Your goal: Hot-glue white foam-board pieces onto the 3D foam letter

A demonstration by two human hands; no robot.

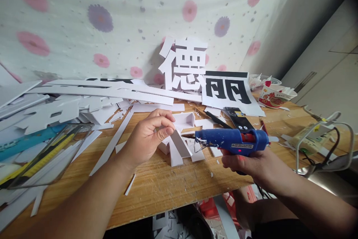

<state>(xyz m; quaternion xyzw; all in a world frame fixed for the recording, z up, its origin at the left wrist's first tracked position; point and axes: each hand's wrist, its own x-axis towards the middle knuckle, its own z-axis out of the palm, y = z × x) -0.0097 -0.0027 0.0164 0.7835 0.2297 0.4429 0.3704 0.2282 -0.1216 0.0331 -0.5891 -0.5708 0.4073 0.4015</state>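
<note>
My right hand is wrapped round a blue hot glue gun, its nozzle pointing left and a red light lit on its side. Thin strands of glue hang near the nozzle. My left hand pinches a white foam board strip, which stands tilted close to the nozzle. Whether the nozzle touches the strip I cannot tell. Under and behind it lies a partly built white foam board character with upright walls, partly hidden by my fingers and the strip.
A finished white raised character leans at the back. Beside it are a printed sheet, a phone, a black pen and paper bowls. Foam offcuts and a yellow cutter crowd the left; a power strip sits right.
</note>
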